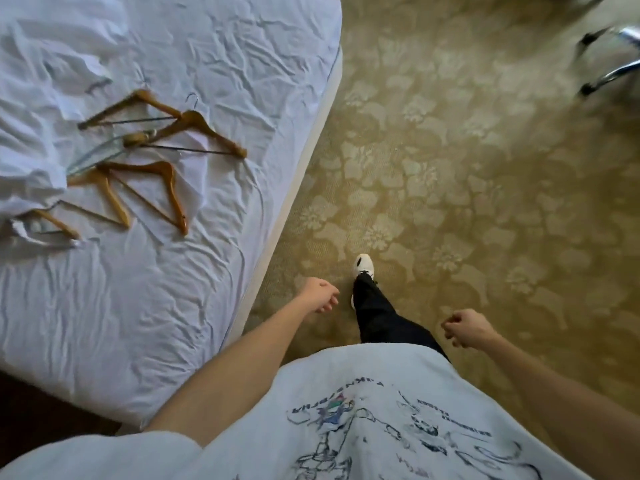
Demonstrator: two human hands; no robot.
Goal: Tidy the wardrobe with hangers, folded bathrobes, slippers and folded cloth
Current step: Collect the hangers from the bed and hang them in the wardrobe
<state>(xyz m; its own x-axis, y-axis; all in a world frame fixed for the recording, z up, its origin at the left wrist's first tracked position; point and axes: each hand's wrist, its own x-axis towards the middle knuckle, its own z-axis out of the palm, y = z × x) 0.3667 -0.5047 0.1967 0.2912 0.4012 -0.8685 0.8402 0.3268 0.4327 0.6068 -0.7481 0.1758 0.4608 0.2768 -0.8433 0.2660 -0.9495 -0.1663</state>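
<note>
Several wooden hangers (194, 129) lie scattered on the white bed sheet (145, 306) at the left, beside a clear plastic hanger (95, 154). Crumpled white cloth (31, 133) is bunched at the far left of the bed and covers part of one hanger. My left hand (320, 294) hangs over the carpet just past the bed's edge, its fingers loosely curled and holding nothing. My right hand (465, 327) hangs lower right, also loosely curled and holding nothing. Both hands are well away from the hangers.
A patterned gold carpet (485, 168) fills the right side. My leg in dark trousers and a white shoe (363, 265) steps forward between my hands. The wheeled chrome base of a chair (609, 64) shows blurred at the top right.
</note>
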